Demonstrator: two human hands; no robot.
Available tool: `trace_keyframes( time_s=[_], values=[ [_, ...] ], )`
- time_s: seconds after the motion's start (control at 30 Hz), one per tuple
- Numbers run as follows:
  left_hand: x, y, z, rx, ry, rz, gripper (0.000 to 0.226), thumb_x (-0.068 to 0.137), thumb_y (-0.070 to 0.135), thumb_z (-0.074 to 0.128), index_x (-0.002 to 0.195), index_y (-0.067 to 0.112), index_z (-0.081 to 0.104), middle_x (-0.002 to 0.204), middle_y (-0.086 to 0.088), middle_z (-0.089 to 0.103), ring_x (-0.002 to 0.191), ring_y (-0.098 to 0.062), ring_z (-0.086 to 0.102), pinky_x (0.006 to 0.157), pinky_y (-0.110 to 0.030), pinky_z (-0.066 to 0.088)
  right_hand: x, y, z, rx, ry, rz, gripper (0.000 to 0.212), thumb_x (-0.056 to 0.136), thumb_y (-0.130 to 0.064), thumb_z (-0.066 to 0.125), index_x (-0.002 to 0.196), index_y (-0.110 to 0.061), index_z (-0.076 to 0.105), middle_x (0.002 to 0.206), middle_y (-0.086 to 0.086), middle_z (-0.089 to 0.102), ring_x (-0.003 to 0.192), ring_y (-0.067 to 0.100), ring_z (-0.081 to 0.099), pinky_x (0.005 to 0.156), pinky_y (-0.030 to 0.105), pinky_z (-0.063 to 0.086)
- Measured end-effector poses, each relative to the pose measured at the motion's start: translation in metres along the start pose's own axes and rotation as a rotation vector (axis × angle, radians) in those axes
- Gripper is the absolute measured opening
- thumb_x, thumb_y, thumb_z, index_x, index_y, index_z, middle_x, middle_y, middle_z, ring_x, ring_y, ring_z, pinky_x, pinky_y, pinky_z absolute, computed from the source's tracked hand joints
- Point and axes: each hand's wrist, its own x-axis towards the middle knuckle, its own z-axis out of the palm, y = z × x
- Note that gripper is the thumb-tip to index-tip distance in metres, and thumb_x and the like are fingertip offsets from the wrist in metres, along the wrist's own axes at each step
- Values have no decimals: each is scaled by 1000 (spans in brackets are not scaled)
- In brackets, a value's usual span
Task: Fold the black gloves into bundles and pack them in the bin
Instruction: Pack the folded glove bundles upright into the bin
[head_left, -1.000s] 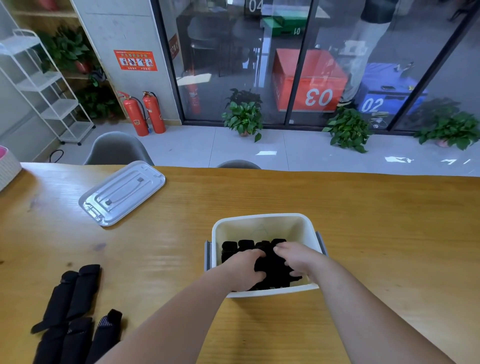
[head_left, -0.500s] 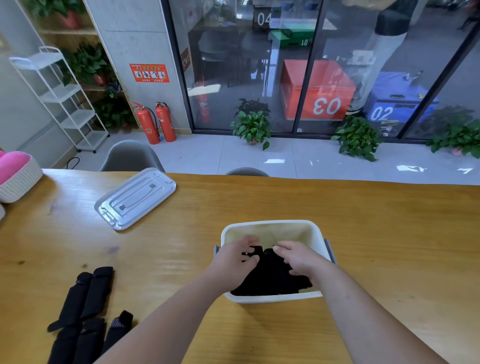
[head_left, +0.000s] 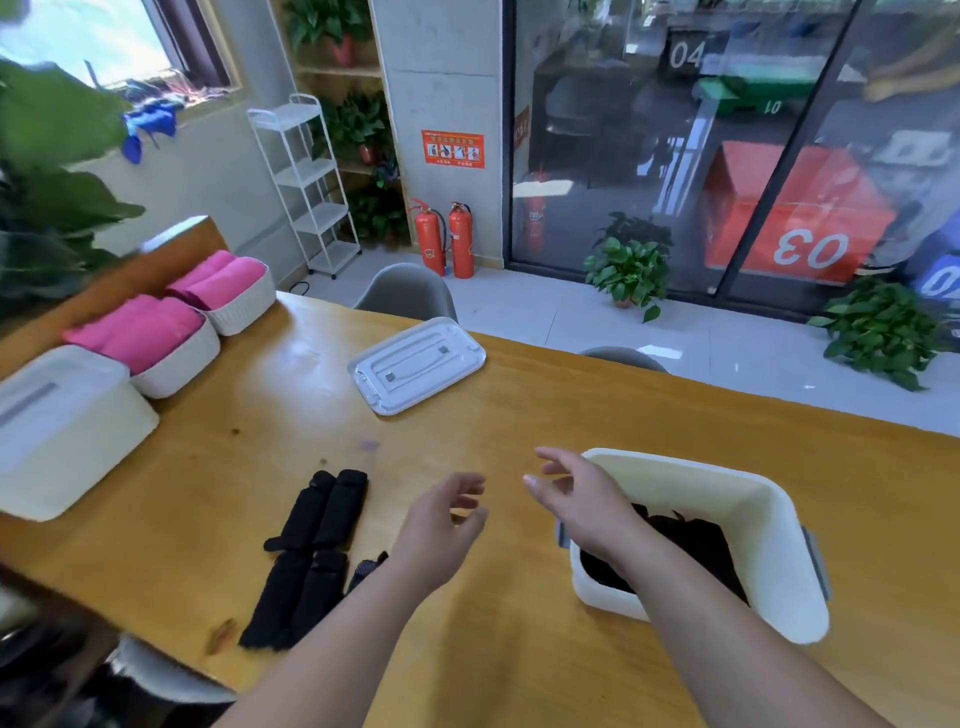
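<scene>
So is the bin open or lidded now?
Open: the bin is uncovered, black gloves show inside, and a lid lies apart on the table.

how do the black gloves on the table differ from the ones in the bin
The gloves on the table lie stretched out, side by side; the gloves in the bin are bunched into a dark heap. The table ones are mostly in view; the bin ones are partly hidden by the bin wall and the right arm. Both are black, and neither the left hand nor the right hand holds any.
</scene>
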Motion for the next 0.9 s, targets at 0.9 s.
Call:
trace_keyframes(
  time_s=[0.9],
  values=[
    [-59,-135,-67,623,-92,-476,30,100,38,70,119,18,59,117,-2,62,106,-22,62,94,-36,55,-7,16,213,-571,-660,-54,67,107,-39,55,167,-32,27,160,6,39,132,28,56,112,35,43]
  ],
)
